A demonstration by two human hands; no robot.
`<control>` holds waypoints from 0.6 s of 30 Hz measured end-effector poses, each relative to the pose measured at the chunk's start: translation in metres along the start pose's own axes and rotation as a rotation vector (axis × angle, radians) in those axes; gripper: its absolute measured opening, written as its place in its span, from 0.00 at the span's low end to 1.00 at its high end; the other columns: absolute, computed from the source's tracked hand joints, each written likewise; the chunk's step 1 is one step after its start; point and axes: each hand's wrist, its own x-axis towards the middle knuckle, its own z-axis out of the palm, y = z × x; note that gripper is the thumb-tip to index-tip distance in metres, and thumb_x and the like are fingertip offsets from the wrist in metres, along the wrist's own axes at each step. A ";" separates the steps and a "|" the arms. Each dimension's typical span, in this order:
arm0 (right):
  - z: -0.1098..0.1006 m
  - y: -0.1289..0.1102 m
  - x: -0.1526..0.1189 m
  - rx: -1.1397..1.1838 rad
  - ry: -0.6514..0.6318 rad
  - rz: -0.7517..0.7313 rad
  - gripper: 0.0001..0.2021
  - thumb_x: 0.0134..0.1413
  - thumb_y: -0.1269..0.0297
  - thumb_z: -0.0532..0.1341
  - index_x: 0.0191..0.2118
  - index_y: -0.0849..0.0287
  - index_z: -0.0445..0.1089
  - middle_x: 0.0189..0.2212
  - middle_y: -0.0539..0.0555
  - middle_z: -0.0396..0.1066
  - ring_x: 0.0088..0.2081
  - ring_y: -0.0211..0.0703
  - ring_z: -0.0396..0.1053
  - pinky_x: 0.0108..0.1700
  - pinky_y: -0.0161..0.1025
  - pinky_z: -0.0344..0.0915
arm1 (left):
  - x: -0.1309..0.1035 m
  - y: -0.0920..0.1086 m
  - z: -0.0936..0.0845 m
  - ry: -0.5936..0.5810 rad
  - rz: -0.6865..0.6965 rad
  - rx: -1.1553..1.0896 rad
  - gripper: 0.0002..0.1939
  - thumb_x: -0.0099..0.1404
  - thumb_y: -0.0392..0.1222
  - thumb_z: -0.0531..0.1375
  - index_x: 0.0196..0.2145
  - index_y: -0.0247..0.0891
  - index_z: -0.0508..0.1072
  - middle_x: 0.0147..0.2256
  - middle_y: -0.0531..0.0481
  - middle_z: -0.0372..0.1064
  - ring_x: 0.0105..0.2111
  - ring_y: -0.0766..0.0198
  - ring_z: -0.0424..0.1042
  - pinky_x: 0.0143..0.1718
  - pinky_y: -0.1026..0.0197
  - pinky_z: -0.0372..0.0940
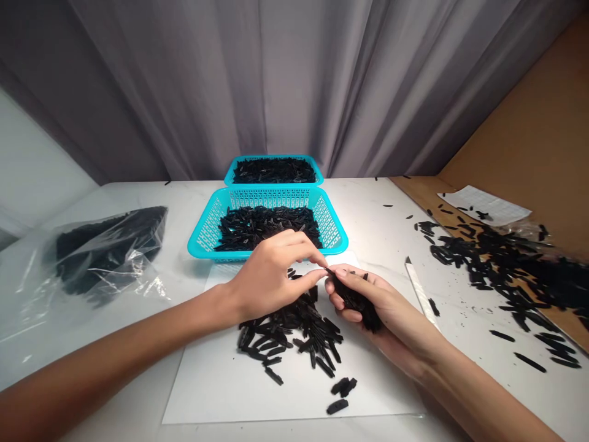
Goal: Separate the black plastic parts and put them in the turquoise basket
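Observation:
My right hand (368, 298) is wrapped round a bunch of small black strips (356, 298), palm turned up and thumb on top. My left hand (280, 270) reaches across the white sheet (207, 393), its thumb and forefinger pinched on the end of one black strip at the tip of that bunch. Below both hands lies a loose pile of black strips (299, 331) on the sheet. Nearer the front edge, several black pieces (338, 406) lie apart from the pile.
A blue basket (197, 245) of black strips stands behind my hands, with a second blue basket (227, 178) beyond it. At left is a clear plastic bag (133, 264) of black material. A white-handled cutter (421, 294) and many scattered strips (488, 258) lie at right.

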 end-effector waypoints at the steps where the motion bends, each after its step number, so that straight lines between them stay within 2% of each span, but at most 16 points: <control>1: 0.000 0.000 0.000 -0.005 0.001 -0.003 0.11 0.56 0.58 0.67 0.32 0.61 0.73 0.30 0.53 0.66 0.27 0.36 0.55 0.23 0.32 0.49 | 0.000 -0.002 0.000 0.006 -0.009 0.004 0.05 0.64 0.32 0.63 0.38 0.39 0.78 0.36 0.51 0.74 0.37 0.63 0.70 0.41 0.59 0.67; 6: -0.003 0.000 0.001 -0.017 0.023 -0.026 0.10 0.55 0.60 0.69 0.30 0.61 0.73 0.29 0.52 0.66 0.27 0.35 0.54 0.24 0.31 0.50 | 0.000 -0.005 -0.001 -0.005 0.015 0.023 0.04 0.65 0.35 0.64 0.38 0.38 0.78 0.38 0.50 0.75 0.39 0.62 0.71 0.44 0.57 0.67; 12: -0.005 0.000 0.000 -0.049 0.004 -0.028 0.11 0.58 0.60 0.67 0.30 0.61 0.73 0.26 0.51 0.65 0.26 0.33 0.51 0.24 0.29 0.50 | 0.000 -0.003 -0.002 -0.006 0.036 0.062 0.03 0.66 0.37 0.63 0.38 0.38 0.78 0.38 0.49 0.75 0.39 0.60 0.71 0.44 0.56 0.67; 18: -0.006 0.000 0.002 -0.042 -0.009 -0.052 0.10 0.58 0.60 0.67 0.30 0.61 0.73 0.28 0.51 0.65 0.28 0.34 0.54 0.24 0.29 0.51 | 0.000 -0.005 -0.001 -0.010 0.038 0.061 0.04 0.67 0.38 0.63 0.38 0.37 0.78 0.38 0.48 0.75 0.39 0.61 0.70 0.44 0.56 0.66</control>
